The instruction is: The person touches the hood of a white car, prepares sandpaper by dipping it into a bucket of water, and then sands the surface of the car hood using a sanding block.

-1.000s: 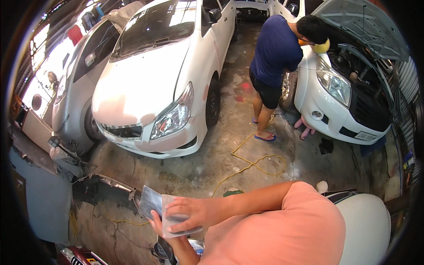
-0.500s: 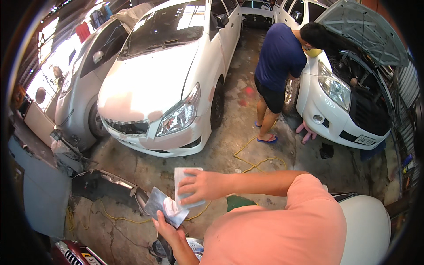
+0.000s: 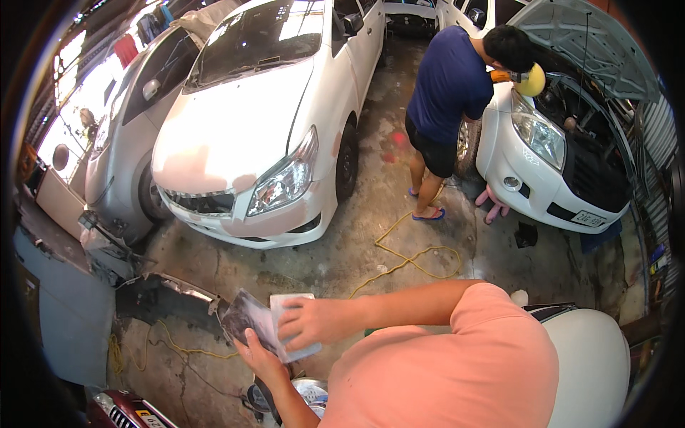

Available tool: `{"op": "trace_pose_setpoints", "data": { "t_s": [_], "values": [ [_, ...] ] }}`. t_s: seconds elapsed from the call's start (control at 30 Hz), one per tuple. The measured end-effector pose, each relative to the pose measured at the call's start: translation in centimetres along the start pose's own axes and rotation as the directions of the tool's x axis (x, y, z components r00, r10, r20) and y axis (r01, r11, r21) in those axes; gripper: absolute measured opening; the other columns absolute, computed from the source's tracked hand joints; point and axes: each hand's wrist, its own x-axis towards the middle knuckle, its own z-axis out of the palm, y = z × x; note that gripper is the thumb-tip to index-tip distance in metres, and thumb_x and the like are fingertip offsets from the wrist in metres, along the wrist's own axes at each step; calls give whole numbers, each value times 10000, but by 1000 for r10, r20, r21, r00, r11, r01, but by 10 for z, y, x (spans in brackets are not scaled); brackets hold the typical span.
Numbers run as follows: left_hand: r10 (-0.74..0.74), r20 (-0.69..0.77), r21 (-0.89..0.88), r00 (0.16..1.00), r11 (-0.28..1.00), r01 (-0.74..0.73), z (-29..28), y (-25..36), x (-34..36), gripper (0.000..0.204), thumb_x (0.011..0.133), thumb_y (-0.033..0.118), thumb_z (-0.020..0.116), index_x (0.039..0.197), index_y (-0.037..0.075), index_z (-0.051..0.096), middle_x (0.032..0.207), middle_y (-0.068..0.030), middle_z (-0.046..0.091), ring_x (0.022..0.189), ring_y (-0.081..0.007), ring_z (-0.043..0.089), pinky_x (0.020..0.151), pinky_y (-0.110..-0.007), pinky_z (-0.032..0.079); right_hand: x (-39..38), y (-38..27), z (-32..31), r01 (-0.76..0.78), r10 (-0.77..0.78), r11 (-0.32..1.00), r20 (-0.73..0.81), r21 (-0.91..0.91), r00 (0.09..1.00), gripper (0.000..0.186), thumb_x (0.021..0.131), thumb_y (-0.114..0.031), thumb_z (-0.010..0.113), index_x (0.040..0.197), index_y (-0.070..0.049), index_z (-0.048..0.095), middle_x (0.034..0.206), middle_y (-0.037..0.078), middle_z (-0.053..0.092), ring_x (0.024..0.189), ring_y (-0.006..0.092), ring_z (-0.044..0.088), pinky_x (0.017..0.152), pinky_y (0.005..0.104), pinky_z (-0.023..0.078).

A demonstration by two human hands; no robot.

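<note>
L hand (image 3: 265,362): flat rect. plate (image 3: 246,314)

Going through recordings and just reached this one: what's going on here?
A person in a salmon-pink shirt holds a flat grey rectangular plate in the left hand and a pale rectangular sheet in the right hand. The sheet is at the plate's right side; whether they touch is unclear. Ahead, a second person in a navy shirt bends beside a white car with its hood raised. Left of them stands another white car with pinkish patches.
</note>
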Motion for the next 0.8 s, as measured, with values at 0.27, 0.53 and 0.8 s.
{"op": "trace_pose_setpoints", "data": {
  "t_s": [0.27, 0.53, 0.8],
  "values": [
    [156, -218, 230, 963, 967, -105, 4, 9, 9, 453, 1042, 277, 533, 1334, -60, 455, 1239, -176, 604, 1081, -256, 600, 973, -375, 468, -14, 2, -16, -119, 118, 990, 10, 75, 993, 400, 856, -141, 634, 1252, -188, 620, 1332, 109, 541, 1303, 310, 493, 1103, 582, 360],
    [-338, -76, -567, 938, 789, 238, -7, -13, -3, 261, 1010, 124, 535, 1260, 50, 521, 1177, -85, 639, 1030, -213, 660, 892, -382, 555, 10, 15, 20, -183, 236, 948, -186, 261, 954, 452, 824, -136, 674, 1272, -182, 636, 1362, 124, 503, 1308, 315, 478, 1123, 526, 362],
    [-119, -73, -396, 990, 915, 80, -26, -5, -22, 349, 1017, 131, 520, 1330, -18, 479, 1217, -90, 602, 1091, -141, 577, 980, -306, 451, 7, 9, -13, -7, 33, 975, 113, -222, 993, 377, 800, -110, 666, 1156, -229, 709, 1216, 21, 619, 1168, 250, 581, 1118, 520, 383]
  ]
}}
